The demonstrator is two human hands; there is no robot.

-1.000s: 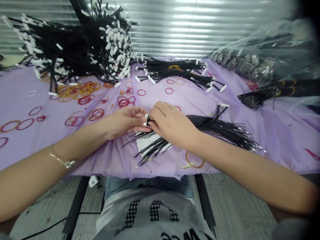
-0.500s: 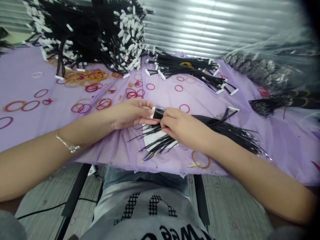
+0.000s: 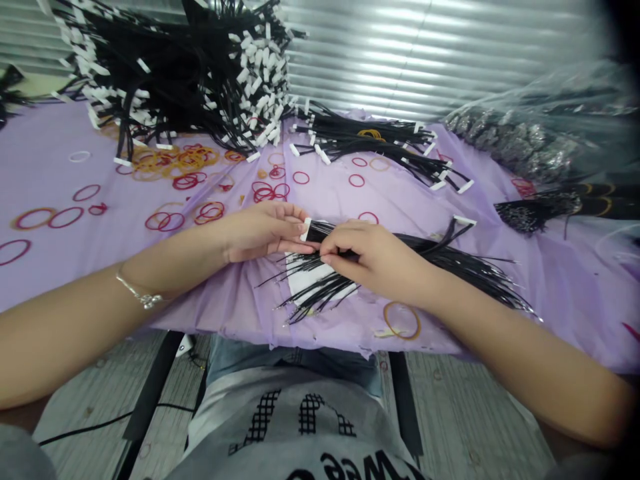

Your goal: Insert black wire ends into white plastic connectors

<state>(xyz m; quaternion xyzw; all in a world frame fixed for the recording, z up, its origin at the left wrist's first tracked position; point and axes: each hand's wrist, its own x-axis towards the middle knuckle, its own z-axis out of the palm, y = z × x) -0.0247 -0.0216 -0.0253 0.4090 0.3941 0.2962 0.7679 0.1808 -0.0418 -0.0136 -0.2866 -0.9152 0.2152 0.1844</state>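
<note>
My left hand (image 3: 265,233) pinches a small white connector (image 3: 306,229) between thumb and fingertips. A short flat stretch of black wires (image 3: 320,231) runs from that connector into my right hand (image 3: 370,259), whose fingers are closed around the wires. Below the hands, loose black wire ends (image 3: 313,290) fan out over a white paper sheet (image 3: 303,280). A longer bundle of black wires (image 3: 465,267) spreads to the right of my right wrist on the lilac plastic table cover (image 3: 110,287).
A large heap of black wires with white connectors (image 3: 190,73) stands at the back left, and a smaller bundle (image 3: 365,140) lies at the back middle. Red and orange rubber bands (image 3: 185,160) are scattered about. A clear plastic bag (image 3: 515,143) sits at the back right.
My hands have moved apart, and the black wires behind the white connector now show between them. The whole view has shifted since the oldest frame, with the table sitting higher and further right.
</note>
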